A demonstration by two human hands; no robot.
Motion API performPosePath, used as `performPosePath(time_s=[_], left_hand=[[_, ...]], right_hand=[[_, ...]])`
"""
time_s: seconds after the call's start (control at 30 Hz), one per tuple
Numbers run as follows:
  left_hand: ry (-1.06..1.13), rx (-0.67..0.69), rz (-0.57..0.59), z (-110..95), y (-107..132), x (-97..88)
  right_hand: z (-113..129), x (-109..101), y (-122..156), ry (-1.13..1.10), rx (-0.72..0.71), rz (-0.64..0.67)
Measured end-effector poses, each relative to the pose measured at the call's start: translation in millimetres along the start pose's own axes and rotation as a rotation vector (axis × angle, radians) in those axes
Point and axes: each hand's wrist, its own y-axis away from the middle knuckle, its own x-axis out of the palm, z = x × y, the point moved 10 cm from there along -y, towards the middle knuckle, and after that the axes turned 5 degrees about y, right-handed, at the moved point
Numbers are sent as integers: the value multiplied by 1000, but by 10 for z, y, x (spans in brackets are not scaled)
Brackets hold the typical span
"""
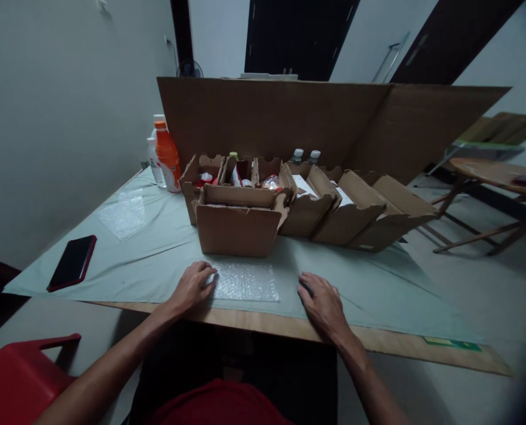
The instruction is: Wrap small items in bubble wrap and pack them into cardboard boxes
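- Red shirt [221, 404] shows at the bottom centre, just short of the near edge of the desk [263, 320], with a forearm reaching in on either side of it.
- Left hand [194, 284]: palm down near the front edge, its grip loose, thumb and fingers apart, touching the left end of a sheet of bubble wrap [247, 282].
- That sheet lies flat between the two hands, close to the near edge and just in front of a brown carton [238, 230].
- Right hand [323, 301]: resting on the pale cloth [391, 289] to the right of the wrap and apart from it, its grip curled on a small dark object [306, 287], mostly hidden, so I cannot tell what it is.
- Behind the carton, a row of open cardboard bins [300, 215] runs from left to right; the right-hand ones lean, and several hold red or white items.
- At the left, a phone [72, 262] lies near the edge, with a second clear sheet [123, 212] farther back.
- Beyond that sheet, an orange bottle [168, 156] stands upright beside a clear bottle [156, 168].
- Along the far side rises a tall cardboard panel [267, 115], two white-capped bottles [314, 156] showing between it and the bins.
- Off the desk, a red stool [19, 378] stands near left and a wooden stool [488, 168] far right.
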Motion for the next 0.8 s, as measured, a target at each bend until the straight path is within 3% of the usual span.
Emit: performPosePath(time_s=[0.07,0.17,0.33,0.43,0.6,0.73,0.8], left_hand=[[-55,-85,-72,95,14,-121],[-169,-253,-100,245,73,-234],[-109,-325,-82,208,90,-166],[-30,-332,-111,149,90,-95],[209,-364,-182,149,247,-18],[559,-300,-272,94,353,4],[605,-250,-304,22,355,-81]], right_hand=[[70,-30,-43,13,-9,-10],[432,83,-160,4,-50,11],[874,275,-238,-109,-93,10],[840,224,-176,-157,-78,2],[548,100,30,-438,65,83],[606,81,136,-549,18,154],[688,2,127,-587,-18,144]])
